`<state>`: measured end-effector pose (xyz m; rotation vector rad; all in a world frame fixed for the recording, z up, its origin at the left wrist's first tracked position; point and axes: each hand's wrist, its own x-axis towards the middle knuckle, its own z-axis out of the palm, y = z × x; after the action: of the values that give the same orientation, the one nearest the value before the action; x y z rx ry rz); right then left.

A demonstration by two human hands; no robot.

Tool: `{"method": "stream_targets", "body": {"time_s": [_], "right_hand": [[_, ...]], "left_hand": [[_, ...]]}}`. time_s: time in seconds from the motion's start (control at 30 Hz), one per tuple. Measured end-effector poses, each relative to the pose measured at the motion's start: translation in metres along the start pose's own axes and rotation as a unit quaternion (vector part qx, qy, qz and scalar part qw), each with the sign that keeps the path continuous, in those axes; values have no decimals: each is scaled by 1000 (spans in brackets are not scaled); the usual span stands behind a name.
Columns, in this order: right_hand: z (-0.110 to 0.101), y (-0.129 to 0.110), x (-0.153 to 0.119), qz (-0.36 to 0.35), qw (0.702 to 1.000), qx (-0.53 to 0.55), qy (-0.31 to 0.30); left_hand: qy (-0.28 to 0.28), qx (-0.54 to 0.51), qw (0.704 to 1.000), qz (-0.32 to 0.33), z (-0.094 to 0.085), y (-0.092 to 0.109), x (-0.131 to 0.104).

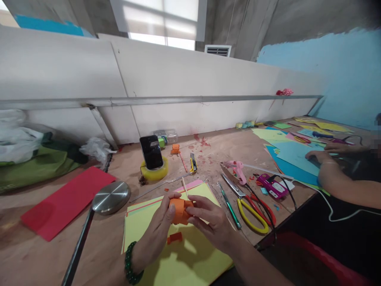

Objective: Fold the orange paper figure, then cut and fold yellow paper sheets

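Observation:
Both hands meet over a stack of yellow paper point(149, 258) around a small orange paper piece point(179, 211), which looks folded or curled into a boxy shape. My left hand point(157, 224), with a green bead bracelet point(130, 264) at the wrist, grips its left side between thumb and fingers. From the right, my right hand point(208, 216) pinches the edge of the same piece. A thin pale stick point(185, 186) rises just behind it; whether it is joined to the piece I cannot tell. A smaller orange paper strip point(174, 237) lies on the yellow paper below.
Scissors point(253, 214), a green pen-like tool point(229, 206), a pink glue gun point(236, 171) and a purple power strip point(272, 186) lie right. A phone point(151, 151) leans on a yellow tape roll point(154, 170). Red paper point(65, 202) lies left. Another person's arm point(342, 178) rests far right.

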<state>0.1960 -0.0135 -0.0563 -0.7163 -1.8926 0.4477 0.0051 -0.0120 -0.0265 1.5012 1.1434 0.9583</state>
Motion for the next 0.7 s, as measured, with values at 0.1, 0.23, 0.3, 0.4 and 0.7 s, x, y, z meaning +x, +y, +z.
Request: {"method": "stream_targets", "body": {"time_s": [0.1, 0.23, 0.3, 0.4, 0.7], "right_hand": [[1, -3, 1, -21, 1000, -21, 10], [1, -8, 3, -27, 998, -46, 22], [1, -10, 4, -24, 998, -50, 22], [0, -11, 5, -20, 999, -47, 13], [-1, -12, 5, -21, 999, -40, -12]], "left_hand": [[2, -4, 1000, -4, 0, -5, 0], [19, -3, 1000, -4, 1, -9, 1], [18, 4, 1000, 2, 1, -8, 0], [6, 14, 1000, 0, 1, -5, 0], [5, 13, 1000, -11, 2, -2, 1]]}}
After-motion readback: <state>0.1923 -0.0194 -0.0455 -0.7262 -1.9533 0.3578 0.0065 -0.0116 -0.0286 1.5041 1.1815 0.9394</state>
